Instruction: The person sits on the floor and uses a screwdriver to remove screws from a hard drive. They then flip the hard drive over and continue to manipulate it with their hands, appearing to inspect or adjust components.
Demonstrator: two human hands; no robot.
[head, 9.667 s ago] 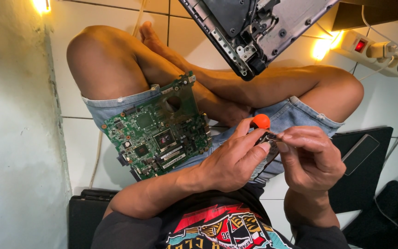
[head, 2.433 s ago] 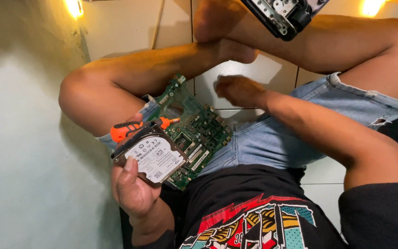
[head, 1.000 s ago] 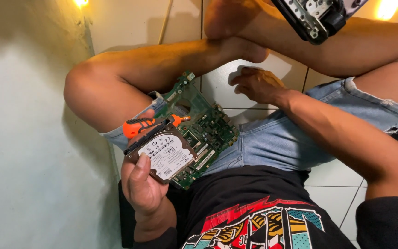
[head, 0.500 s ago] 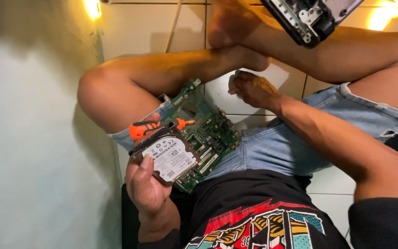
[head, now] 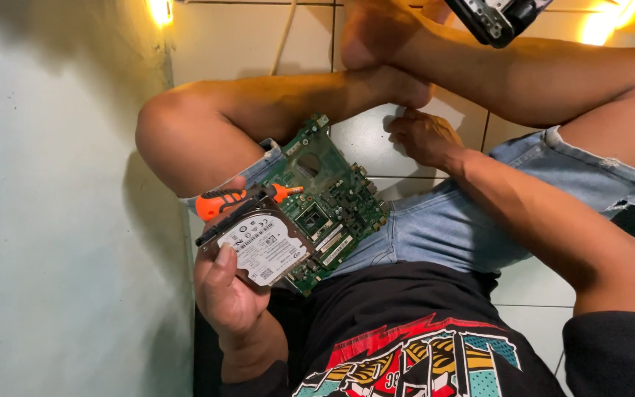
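Note:
I sit cross-legged on a tiled floor. My left hand (head: 228, 294) grips a flat hard drive (head: 264, 246) with a white label, and an orange-handled screwdriver (head: 231, 200) is held against the drive's top edge. A green circuit board (head: 330, 198) rests on my left thigh, right beside the drive. My right hand (head: 424, 137) reaches forward between my legs, fingers curled down at the white floor tile (head: 367, 143) by my foot. Whether it holds anything is hidden.
A pale wall (head: 53, 220) stands close on the left. A dark opened laptop chassis (head: 495, 16) lies beyond my shin at the top. A cable (head: 284, 37) runs across the tiles, with bright lamps at the top corners.
The view has shifted slightly; my left hand still holds the drive and screwdriver. My right hand has stayed low at the floor tile near my foot, fingers curling further down.

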